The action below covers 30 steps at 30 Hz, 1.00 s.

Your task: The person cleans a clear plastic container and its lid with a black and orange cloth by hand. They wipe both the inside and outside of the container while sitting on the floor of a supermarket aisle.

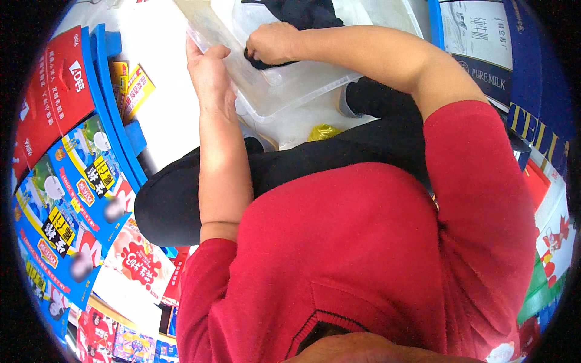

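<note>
A translucent plastic bin (290, 95) sits on the floor between my legs. My left hand (211, 68) grips its left side wall, thumb on the inner side. My right hand (272, 44) is curled as a fist over a bunched black cloth (259, 63), pressing it against the inside of the bin. Farther back in the bin lies more black cloth (304, 12); whether the two are one piece cannot be made out, since my right hand and forearm cover the area between them.
Stacked drink cartons (68, 181) and a red carton (54, 90) line the left side beside a blue plastic frame (111, 90). Milk cartons (481, 54) stand close on the right. A yellow plastic wrapper (323, 132) lies on the white floor (168, 41) near my legs.
</note>
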Each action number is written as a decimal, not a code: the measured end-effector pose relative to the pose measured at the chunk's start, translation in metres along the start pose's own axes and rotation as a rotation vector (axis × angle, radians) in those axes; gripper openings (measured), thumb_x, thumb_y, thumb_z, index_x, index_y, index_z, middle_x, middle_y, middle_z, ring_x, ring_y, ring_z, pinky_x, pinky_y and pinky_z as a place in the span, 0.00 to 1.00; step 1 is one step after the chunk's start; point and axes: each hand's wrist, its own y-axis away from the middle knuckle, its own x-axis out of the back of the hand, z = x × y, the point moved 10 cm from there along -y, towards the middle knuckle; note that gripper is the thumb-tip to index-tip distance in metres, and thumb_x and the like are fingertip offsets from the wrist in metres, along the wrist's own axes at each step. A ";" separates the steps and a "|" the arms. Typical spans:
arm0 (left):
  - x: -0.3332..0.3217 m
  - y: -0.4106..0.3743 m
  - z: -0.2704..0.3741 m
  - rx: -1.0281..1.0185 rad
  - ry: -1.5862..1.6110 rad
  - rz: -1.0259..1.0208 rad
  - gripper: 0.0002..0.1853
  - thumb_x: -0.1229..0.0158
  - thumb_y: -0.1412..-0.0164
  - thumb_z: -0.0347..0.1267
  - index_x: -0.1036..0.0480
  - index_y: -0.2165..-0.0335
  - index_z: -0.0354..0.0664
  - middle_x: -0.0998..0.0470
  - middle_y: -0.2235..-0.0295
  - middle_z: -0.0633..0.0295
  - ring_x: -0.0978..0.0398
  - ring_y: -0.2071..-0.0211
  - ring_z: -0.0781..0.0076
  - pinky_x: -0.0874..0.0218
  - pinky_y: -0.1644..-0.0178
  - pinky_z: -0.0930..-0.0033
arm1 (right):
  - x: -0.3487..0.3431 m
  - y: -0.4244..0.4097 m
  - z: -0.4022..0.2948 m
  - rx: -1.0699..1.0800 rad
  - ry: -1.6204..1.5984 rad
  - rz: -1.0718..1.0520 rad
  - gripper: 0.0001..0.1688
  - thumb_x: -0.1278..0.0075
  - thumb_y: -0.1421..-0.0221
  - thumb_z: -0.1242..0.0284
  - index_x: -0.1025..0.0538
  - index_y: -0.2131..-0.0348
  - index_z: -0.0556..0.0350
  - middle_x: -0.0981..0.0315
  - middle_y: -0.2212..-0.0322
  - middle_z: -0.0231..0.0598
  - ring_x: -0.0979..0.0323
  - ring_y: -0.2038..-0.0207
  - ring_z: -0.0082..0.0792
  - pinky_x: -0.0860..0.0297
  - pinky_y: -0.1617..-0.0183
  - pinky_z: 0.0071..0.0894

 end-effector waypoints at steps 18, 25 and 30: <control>0.015 0.002 -0.001 -0.063 0.010 0.102 0.26 0.55 0.34 0.37 0.45 0.42 0.39 0.35 0.49 0.56 0.37 0.48 0.68 0.47 0.44 0.66 | 0.072 -0.027 -0.029 0.032 -0.896 0.341 0.21 0.52 0.46 0.67 0.26 0.56 0.63 0.25 0.62 0.45 0.28 0.59 0.32 0.35 0.52 0.27; -0.001 0.009 0.006 -0.028 -0.135 0.014 0.31 0.50 0.45 0.25 0.45 0.42 0.36 0.33 0.50 0.57 0.35 0.51 0.69 0.45 0.46 0.71 | 0.115 -0.072 -0.017 0.124 -0.585 0.764 0.21 0.54 0.44 0.66 0.27 0.54 0.60 0.26 0.59 0.49 0.27 0.58 0.41 0.34 0.50 0.32; 0.004 0.005 0.004 -0.056 -0.031 0.022 0.32 0.50 0.46 0.24 0.44 0.42 0.36 0.32 0.51 0.57 0.34 0.52 0.69 0.45 0.47 0.71 | 0.058 -0.090 -0.002 0.178 -0.316 0.629 0.21 0.60 0.43 0.71 0.31 0.49 0.56 0.30 0.55 0.51 0.33 0.51 0.51 0.37 0.46 0.40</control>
